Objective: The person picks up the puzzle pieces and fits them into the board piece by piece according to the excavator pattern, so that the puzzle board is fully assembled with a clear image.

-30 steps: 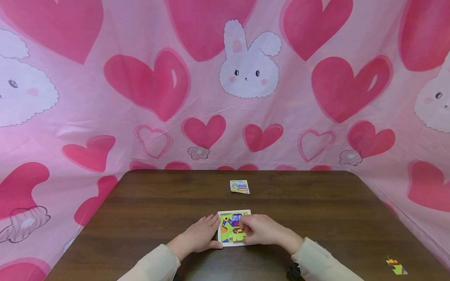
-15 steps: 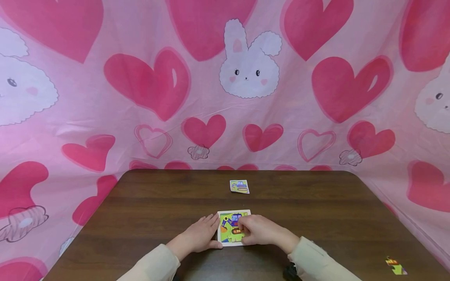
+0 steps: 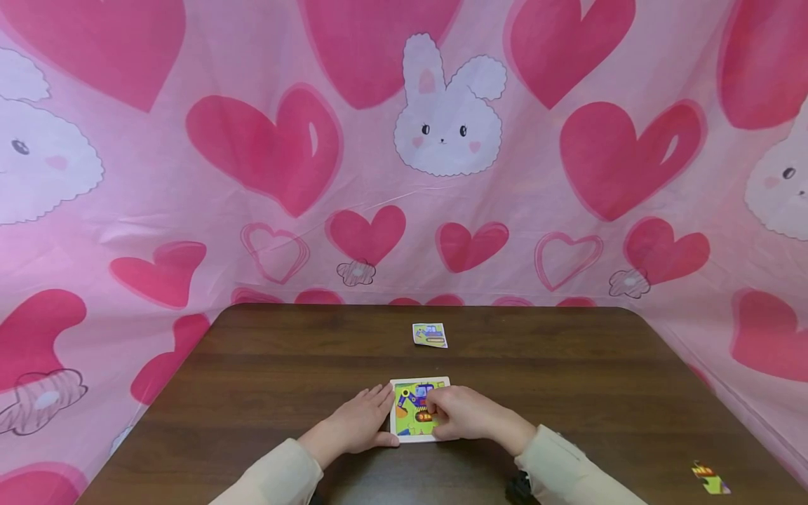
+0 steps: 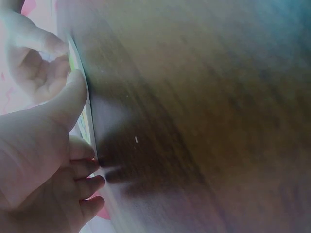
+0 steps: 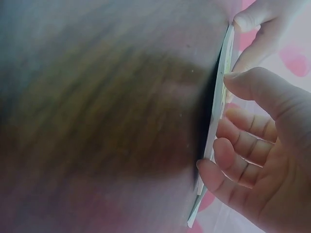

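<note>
A square jigsaw puzzle (image 3: 410, 414) with a white frame lies on the table; its picture is a blue excavator on green. My left hand (image 3: 355, 422) rests along the frame's left side with fingers extended, thumb at the near-left corner. Over the puzzle's right part, my right hand (image 3: 475, 419) has curled fingers and thumb on a puzzle piece, mostly hidden beneath them. In the right wrist view the right thumb (image 5: 243, 82) reaches over the near edge of the frame (image 5: 214, 116). The left wrist view shows the left thumb (image 4: 75, 94) against that edge.
A small picture card (image 3: 430, 335) of the excavator lies farther back on the table. One loose puzzle piece (image 3: 710, 478), yellow-green and orange, lies near the right front. Behind the brown wooden table (image 3: 284, 351) hangs a pink curtain (image 3: 372, 175) with hearts and rabbits.
The right hand has shifted slightly left over the puzzle. Pieces near its fingertips, uneven at first, now sit more evenly with the picture. The left hand has stayed still.
</note>
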